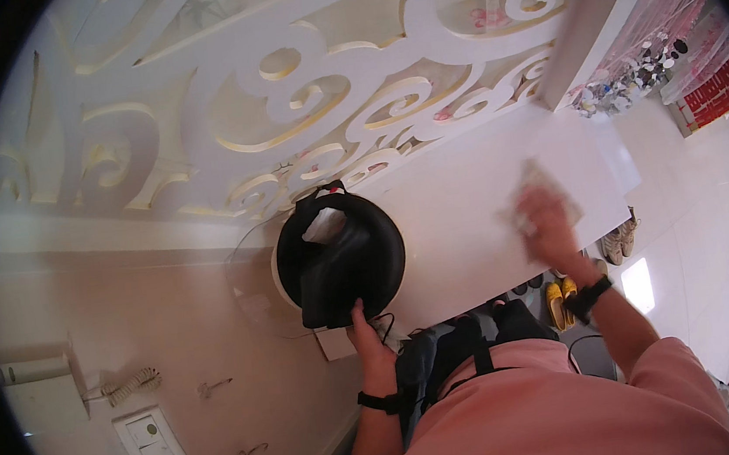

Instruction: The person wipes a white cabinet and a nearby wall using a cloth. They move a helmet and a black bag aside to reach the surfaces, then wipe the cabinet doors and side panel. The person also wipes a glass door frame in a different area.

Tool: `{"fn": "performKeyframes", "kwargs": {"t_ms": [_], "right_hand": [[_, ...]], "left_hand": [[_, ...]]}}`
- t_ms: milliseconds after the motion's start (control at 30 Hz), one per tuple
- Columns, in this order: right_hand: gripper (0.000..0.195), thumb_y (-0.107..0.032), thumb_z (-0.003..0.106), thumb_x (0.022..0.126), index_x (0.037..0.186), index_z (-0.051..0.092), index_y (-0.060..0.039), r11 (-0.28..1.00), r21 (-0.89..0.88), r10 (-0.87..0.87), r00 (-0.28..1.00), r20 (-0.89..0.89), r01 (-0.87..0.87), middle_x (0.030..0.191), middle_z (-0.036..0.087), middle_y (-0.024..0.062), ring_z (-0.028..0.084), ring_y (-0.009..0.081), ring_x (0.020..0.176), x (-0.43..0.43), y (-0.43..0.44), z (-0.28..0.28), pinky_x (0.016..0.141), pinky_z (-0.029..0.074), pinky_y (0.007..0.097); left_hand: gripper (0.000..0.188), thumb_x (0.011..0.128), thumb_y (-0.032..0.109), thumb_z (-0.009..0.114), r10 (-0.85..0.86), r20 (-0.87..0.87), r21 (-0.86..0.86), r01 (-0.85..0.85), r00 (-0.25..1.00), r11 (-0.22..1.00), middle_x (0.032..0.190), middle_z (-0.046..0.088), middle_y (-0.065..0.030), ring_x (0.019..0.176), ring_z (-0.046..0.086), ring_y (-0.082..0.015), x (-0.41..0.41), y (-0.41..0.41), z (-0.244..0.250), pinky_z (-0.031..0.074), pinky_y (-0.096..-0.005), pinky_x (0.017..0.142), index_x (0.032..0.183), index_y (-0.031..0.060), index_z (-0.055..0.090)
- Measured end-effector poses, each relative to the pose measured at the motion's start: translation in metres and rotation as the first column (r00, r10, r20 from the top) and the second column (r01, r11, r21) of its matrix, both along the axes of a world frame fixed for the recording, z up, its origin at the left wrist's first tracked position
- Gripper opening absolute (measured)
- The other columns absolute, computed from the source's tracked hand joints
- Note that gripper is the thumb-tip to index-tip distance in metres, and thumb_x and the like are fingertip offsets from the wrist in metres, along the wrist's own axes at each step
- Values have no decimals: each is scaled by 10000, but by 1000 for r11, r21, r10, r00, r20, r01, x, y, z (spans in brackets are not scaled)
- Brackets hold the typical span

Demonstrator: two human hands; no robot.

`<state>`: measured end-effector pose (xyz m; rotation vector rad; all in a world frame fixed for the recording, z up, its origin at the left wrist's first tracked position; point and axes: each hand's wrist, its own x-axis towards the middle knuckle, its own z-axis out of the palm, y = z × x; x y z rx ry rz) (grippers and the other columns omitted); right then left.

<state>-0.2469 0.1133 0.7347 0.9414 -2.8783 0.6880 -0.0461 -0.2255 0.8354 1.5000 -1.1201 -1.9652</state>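
Note:
My left hand grips the near edge of a black bag, thumb on top and the other fingers hidden. The bag looks rounded, with a strap at its far side and something white showing in its opening. It rests over a round, pale-rimmed thing at the left end of a white cabinet top. Farther right, my right hand is blurred by motion. Under its palm is a light-coloured cloth, pressed on or just above the white surface.
A white openwork scroll panel rises behind the cabinet top, ending at a post. Yellow shoes and beige shoes sit below the front edge. Wall hooks, switches and a coiled cord are at left.

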Motion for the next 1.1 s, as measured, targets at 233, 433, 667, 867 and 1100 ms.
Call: {"fn": "performKeyframes", "kwargs": {"t_ms": [233, 433, 667, 867, 1100], "right_hand": [[576, -164, 532, 921, 1460, 481, 34, 929, -155, -355, 928, -118, 335, 1582, 374, 237, 249, 412, 1520, -77, -34, -39, 1255, 142, 592], [663, -413, 570, 974, 1536, 458, -81, 941, 27, 338, 941, 10, -338, 1658, 348, 111, 250, 298, 1561, 88, -143, 10, 1275, 162, 488], [633, -498, 559, 988, 1528, 497, -173, 986, 20, 167, 974, -151, -166, 1658, 357, 83, 254, 305, 1555, -48, -102, 8, 1260, 174, 522], [541, -342, 660, 932, 1412, 572, -108, 976, -113, -202, 967, -157, 185, 1536, 494, 125, 386, 324, 1474, -106, -8, -4, 1222, 264, 500], [630, -275, 600, 941, 1492, 456, -6, 805, -13, -591, 800, -106, 593, 1610, 370, 188, 296, 361, 1515, -81, 49, -9, 1261, 155, 547]], "left_hand": [[601, 984, 606, 601, -363, 36, 137, 355, 931, 925, 1101, 763, -147, 619, 505, -93, 5, -13, 2, 409, -234, 564, 1323, 110, 605], [731, 980, 676, 553, -346, 61, 109, 338, 936, 935, 1114, 766, -188, 504, 400, -54, 24, -15, 3, 326, -226, 466, 1454, 129, 447], [707, 1038, 593, 502, -580, 114, 88, 573, 807, 815, 1110, 756, -204, 457, 380, -53, 39, 15, 17, 304, -232, 421, 1531, 96, 411], [592, 1052, 546, 495, -780, 125, 143, 767, 613, 626, 915, 704, -93, 522, 426, -67, 52, 28, 33, 338, -237, 498, 1345, 37, 567], [479, 1067, 524, 523, -474, -2, 296, 453, 880, 841, 627, 300, 39, 543, 297, -90, 65, 47, 35, 275, -286, 506, 940, 70, 609]]}}
